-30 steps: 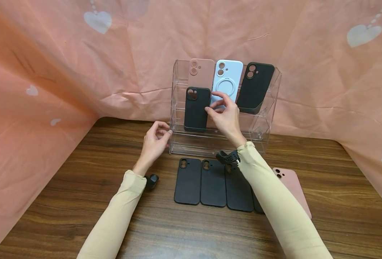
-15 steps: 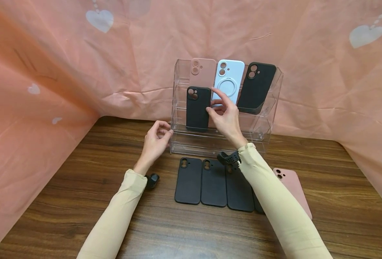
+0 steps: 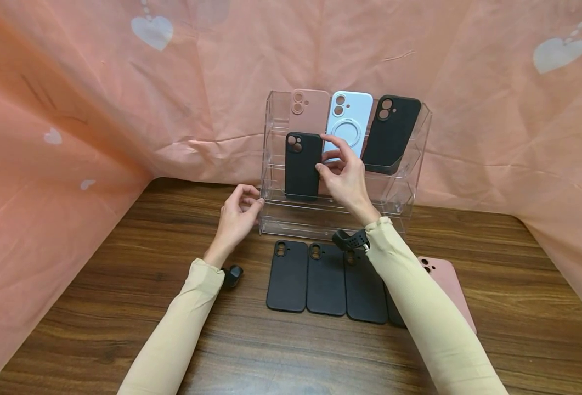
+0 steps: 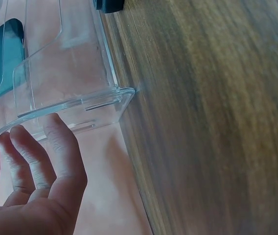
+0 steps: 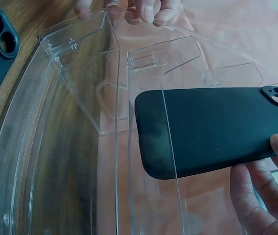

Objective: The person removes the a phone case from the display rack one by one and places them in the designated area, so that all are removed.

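Observation:
My right hand pinches the right edge of a black phone case, thumb low and index finger near its top corner. The case stands upright with its lower end behind the middle tier's clear front lip, camera cutout at the top. In the right wrist view that lower end shows through the clear plastic. My left hand holds the left side wall of the tiered clear acrylic display stand, fingertips and thumb at its edge. Behind, on the upper tier, a pink case is partly covered by the black one.
On the upper tier are a white case with a ring and a tilted black case. Several black cases lie in a row before the stand, and a pink case is partly under my right sleeve. A pink curtain hangs behind.
My right index finger has slid up to the black case's top corner. The case rose slightly, then sank a little behind the lip. My left hand has stayed at the stand's side.

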`<state>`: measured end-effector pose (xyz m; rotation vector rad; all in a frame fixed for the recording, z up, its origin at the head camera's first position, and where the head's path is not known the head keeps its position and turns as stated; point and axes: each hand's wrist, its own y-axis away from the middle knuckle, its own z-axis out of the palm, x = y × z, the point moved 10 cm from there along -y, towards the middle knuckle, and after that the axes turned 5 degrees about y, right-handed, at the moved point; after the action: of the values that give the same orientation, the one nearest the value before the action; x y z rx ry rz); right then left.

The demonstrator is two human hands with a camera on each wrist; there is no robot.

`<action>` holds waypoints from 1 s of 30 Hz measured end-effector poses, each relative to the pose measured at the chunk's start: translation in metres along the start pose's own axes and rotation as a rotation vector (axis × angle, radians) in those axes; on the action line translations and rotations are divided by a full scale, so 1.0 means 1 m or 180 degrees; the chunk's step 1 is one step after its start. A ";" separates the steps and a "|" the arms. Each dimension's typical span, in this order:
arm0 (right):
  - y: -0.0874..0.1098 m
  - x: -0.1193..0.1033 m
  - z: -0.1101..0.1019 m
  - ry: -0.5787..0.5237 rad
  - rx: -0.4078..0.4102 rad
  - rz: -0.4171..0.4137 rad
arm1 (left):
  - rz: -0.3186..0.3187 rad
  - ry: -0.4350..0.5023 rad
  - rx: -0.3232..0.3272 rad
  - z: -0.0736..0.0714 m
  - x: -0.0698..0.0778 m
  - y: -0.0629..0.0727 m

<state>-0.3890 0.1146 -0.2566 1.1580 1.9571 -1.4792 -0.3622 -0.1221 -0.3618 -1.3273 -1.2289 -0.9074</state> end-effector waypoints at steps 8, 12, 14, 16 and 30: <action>-0.002 -0.003 -0.008 -0.0105 0.0074 -0.0063 | -0.0018 -0.0028 -0.0026 0.002 -0.002 0.000; -0.004 -0.002 -0.015 -0.0185 0.0139 -0.0093 | -0.0010 -0.0028 -0.0026 0.002 -0.002 0.000; -0.004 -0.003 -0.020 -0.0255 0.0163 -0.0105 | -0.0004 -0.0028 -0.0027 0.002 -0.002 0.000; -0.005 -0.004 -0.024 -0.0326 0.0173 -0.0111 | 0.0005 -0.0036 -0.0028 0.002 -0.002 -0.001; 0.004 -0.010 -0.045 -0.0427 0.0234 -0.0099 | 0.0008 -0.0075 -0.0033 -0.001 -0.005 -0.002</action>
<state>-0.3741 0.1536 -0.2361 1.0340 1.8526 -1.6139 -0.3650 -0.1246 -0.3665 -1.3510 -1.2419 -0.8998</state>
